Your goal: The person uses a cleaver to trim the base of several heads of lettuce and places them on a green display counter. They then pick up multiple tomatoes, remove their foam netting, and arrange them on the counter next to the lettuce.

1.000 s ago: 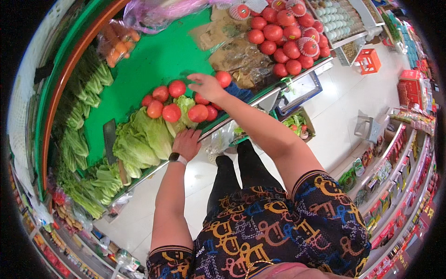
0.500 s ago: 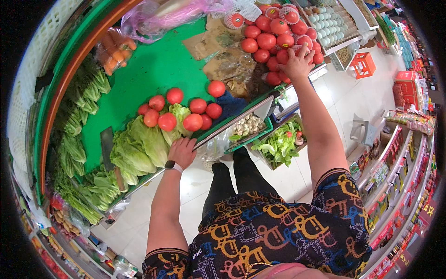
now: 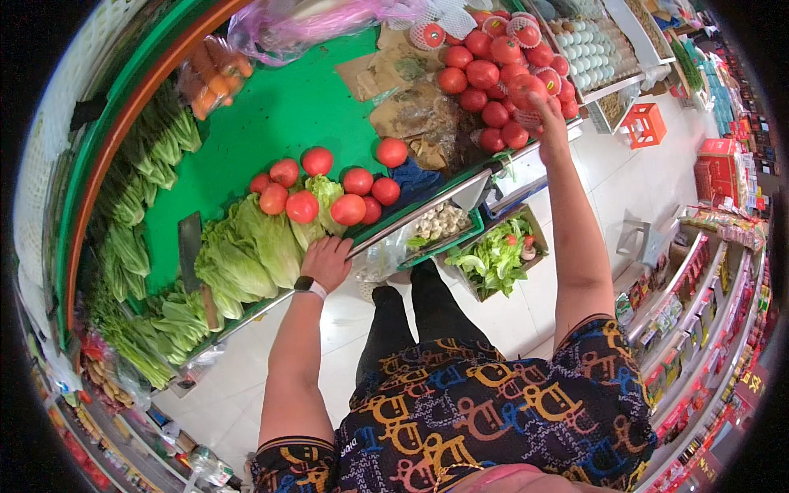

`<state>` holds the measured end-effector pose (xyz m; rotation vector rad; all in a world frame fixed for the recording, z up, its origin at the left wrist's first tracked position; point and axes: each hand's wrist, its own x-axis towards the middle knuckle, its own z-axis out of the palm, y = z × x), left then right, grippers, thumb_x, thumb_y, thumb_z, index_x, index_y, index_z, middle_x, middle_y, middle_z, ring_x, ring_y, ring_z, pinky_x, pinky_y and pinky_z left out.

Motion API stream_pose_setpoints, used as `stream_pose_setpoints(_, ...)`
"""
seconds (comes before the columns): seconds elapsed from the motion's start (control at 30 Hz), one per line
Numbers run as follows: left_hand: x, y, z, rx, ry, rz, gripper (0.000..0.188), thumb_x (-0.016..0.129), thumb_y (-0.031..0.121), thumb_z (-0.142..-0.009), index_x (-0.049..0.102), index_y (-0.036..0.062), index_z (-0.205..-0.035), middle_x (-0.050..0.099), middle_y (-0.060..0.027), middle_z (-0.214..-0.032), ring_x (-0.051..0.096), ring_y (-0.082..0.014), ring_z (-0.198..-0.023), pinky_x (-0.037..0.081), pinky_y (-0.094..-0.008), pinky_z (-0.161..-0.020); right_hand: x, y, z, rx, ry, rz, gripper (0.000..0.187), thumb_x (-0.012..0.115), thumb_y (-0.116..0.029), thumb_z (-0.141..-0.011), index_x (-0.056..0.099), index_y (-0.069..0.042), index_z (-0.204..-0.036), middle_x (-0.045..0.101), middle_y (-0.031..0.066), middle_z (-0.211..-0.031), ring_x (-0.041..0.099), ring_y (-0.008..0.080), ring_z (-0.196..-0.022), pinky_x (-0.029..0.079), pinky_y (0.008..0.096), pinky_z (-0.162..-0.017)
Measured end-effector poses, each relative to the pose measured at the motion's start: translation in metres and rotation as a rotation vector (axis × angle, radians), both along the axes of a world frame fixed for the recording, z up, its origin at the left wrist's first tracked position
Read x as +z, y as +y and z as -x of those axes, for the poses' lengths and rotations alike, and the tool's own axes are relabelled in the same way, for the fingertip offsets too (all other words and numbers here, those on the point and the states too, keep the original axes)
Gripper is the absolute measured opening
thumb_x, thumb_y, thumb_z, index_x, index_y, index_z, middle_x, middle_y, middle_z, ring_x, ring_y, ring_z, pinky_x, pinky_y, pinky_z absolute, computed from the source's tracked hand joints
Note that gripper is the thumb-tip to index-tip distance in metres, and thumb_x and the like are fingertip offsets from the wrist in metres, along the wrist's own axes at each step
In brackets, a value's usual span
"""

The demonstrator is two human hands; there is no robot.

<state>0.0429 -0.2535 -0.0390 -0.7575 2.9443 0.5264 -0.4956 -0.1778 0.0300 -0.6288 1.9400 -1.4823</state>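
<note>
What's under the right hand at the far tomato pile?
Under the right hand lie red tomatoes; one sits beneath the fingers. Whatever lies below the pile is covered.

Showing smooth, glossy red skin on the tomatoes [image 3: 493, 74] under the right hand [image 3: 549, 123]. Lying on a matt green table [image 3: 279, 115] covering edged with a shiny metal rim [image 3: 427, 209]. Looking crumpled and rough in the brown paper [image 3: 419, 115]. Gleaming thinly in the pink plastic bag [image 3: 312, 25]. Wrapping a few tomatoes in white foam netting [image 3: 427, 34]. Appearing crinkled and matt on the lettuce leaves [image 3: 246, 246] beside the left hand [image 3: 326, 261]. Reflecting light off the glossy white floor tiles [image 3: 625, 172].
</note>
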Motion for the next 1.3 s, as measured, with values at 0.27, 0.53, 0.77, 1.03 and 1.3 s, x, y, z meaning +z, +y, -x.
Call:
stream_pose_setpoints(0.27, 0.002, -0.001, -0.001, 0.024, -0.008, -0.049, 0.041, 0.069, 0.025, -0.081, 0.062, 0.0131, -0.12, 0.064, -0.0112, -0.109, 0.059, -0.0321, -0.108, 0.045, -0.0458, -0.096, 0.032, 0.005, -0.127, 0.332, -1.303, 0.753, 0.089, 0.047, -0.078, -0.088, 0.04, -0.014, -0.149, 0.041, 0.0136, -0.153, 0.049, 0.0435, -0.133, 0.055, 0.0612, -0.089)
stream_pose_setpoints(0.53, -0.004, 0.0, -0.009, 0.021, -0.086, -0.084, 0.043, 0.067, 0.027, -0.083, 0.06, 0.0127, -0.123, 0.063, -0.0107, -0.112, 0.059, -0.032, -0.11, 0.045, -0.0466, -0.097, 0.017, -0.04, -0.2, 0.544, -1.355, 0.438, 0.093, 0.051, -0.079, -0.085, 0.043, -0.01, -0.147, 0.051, 0.0164, -0.146, 0.056, 0.0395, -0.127, 0.055, 0.0604, -0.091)
stream_pose_setpoints(0.77, -0.001, -0.003, -0.003, -0.005, -0.072, -0.061, 0.043, 0.064, 0.029, -0.086, 0.059, 0.0126, -0.125, 0.064, -0.0116, -0.116, 0.06, -0.0318, -0.113, 0.045, -0.0486, -0.1, -0.002, -0.168, -0.294, 0.639, 0.101, 0.034, 0.067, 0.067, -0.061, -0.084, 0.065, -0.011, -0.128, 0.059, 0.0167, -0.133, 0.058, 0.0314, -0.12, 0.051, 0.0434, -0.097)
stream_pose_setpoints(1.03, -0.004, -0.002, -0.002, -0.002, -0.08, -0.029, 0.041, 0.069, 0.027, -0.081, 0.061, 0.0124, -0.118, 0.063, -0.0089, -0.104, 0.061, -0.0288, -0.103, 0.047, -0.0456, -0.093, -0.031, -0.243, -0.38, 0.52, 0.6, -0.309, 0.069, 0.079, -0.052, -0.07, 0.065, -0.017, -0.128, 0.044, 0.0188, -0.143, 0.035, 0.0505, -0.134, 0.038, 0.0541, -0.111)
stream_pose_setpoints(1.3, 0.007, 0.001, 0.001, 0.035, -0.056, -0.064, 0.041, 0.07, 0.026, -0.081, 0.062, 0.0117, -0.119, 0.064, -0.0099, -0.104, 0.061, -0.0301, -0.105, 0.048, -0.0469, -0.092, -0.008, -0.186, -0.18, 0.043, 0.902, 0.141, 0.056, 0.075, -0.021, -0.071, 0.062, -0.01, -0.124, 0.06, 0.0213, -0.122, 0.051, 0.0411, -0.12, 0.043, 0.0535, -0.101)
